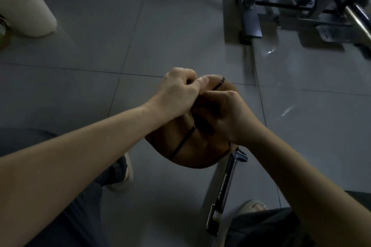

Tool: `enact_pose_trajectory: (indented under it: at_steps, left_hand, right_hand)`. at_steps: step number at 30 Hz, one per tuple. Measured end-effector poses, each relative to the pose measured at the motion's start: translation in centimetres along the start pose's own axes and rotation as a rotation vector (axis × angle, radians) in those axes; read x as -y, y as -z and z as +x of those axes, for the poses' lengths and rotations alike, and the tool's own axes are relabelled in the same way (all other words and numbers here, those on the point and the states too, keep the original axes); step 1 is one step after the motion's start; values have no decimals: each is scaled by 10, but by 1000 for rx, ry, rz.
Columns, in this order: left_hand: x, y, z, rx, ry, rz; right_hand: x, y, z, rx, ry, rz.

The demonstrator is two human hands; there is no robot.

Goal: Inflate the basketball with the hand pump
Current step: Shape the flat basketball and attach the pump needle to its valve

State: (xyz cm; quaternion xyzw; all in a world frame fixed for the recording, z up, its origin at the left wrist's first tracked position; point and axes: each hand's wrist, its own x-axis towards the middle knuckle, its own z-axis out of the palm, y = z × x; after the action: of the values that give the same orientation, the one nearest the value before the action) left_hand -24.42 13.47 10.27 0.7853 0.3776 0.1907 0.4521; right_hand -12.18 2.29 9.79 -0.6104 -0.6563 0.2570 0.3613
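Note:
A brown, partly flat basketball point(192, 146) with black seams hangs in front of me above the floor. My left hand point(178, 92) pinches its upper edge, thumb on top. My right hand point(222, 116) grips the ball's top right side, fingers curled over the surface. A black hand pump point(224, 188) lies on the floor below the ball, its T-handle end near the ball's lower right rim and its other end toward my right knee. Whether anything sits between my right fingers is hidden.
A grey tiled floor point(100, 90) stretches around. A white cylindrical container point(26, 8) lies at the far left. A metal exercise frame point(301, 4) stands at the upper right. My legs in dark trousers and my shoes point(122, 174) flank the pump.

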Motion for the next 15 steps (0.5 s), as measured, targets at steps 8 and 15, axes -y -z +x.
enact_pose_trajectory:
  at_steps: [8,15]
  left_hand:
    - [7,2,2,-14,60,30]
    - [7,-3,2,-39,109,48]
  right_hand:
    - [-5,8,-16,-50,-124,55]
    - [-5,1,-6,-42,17,-250]
